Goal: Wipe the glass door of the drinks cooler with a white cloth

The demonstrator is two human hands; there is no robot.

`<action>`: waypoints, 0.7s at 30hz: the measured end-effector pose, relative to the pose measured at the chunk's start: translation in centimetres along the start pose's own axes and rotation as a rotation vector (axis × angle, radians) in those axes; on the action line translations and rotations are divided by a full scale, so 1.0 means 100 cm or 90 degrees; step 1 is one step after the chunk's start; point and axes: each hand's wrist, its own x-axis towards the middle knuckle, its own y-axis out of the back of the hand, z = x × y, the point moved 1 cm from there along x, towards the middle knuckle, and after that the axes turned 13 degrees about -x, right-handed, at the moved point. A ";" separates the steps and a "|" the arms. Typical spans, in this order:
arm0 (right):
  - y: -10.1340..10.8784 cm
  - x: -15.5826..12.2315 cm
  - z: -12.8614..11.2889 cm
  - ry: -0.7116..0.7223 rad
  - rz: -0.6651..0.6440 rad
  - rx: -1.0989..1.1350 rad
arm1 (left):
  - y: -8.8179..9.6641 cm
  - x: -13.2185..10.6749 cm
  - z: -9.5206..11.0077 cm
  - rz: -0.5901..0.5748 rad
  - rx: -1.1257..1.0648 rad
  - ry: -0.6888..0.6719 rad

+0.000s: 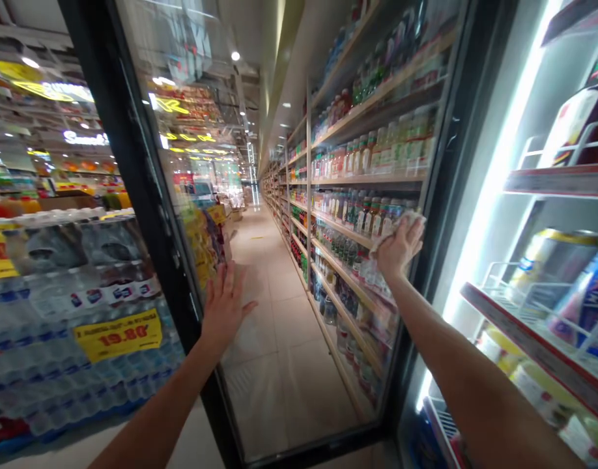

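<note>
A black-framed glass door of an upright cooler stands swung out before me. Flat against the lower left of the pane lies my left hand, fingers spread and holding nothing. Farther right, my right hand presses a crumpled white cloth on the glass, close to the frame's hinge side. Part of the cloth is hidden under the palm. Through the pane show shelves of bottles and a tiled aisle.
On the right, the lit cooler holds wire-fronted shelves with cans and cartons. Stacked packs of bottled water with a yellow price sign stand left of the door.
</note>
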 end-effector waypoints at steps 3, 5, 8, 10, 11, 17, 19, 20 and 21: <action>0.001 -0.024 -0.051 0.153 -0.037 0.022 | -0.001 0.002 -0.001 0.005 0.010 -0.007; 0.003 -0.049 -0.079 0.333 -0.055 0.041 | -0.002 0.003 -0.002 0.007 0.014 -0.009; 0.006 -0.060 -0.077 0.433 -0.058 0.039 | -0.003 0.003 -0.002 0.005 0.011 -0.001; 0.005 -0.047 -0.058 0.323 -0.047 0.021 | -0.004 0.003 -0.002 -0.002 0.005 0.010; 0.004 -0.039 -0.051 0.244 -0.037 0.012 | -0.003 0.003 -0.001 -0.005 0.002 0.014; 0.004 -0.048 -0.084 0.251 -0.049 0.033 | 0.003 0.023 0.018 0.013 -0.003 0.008; 0.005 -0.062 -0.092 0.338 -0.051 0.037 | 0.004 0.036 0.027 -0.011 0.002 -0.006; 0.005 -0.065 -0.090 0.365 -0.050 0.035 | 0.004 0.041 0.030 -0.027 0.008 -0.010; 0.004 -0.065 -0.085 0.380 -0.049 0.034 | 0.003 0.045 0.033 -0.038 0.017 -0.009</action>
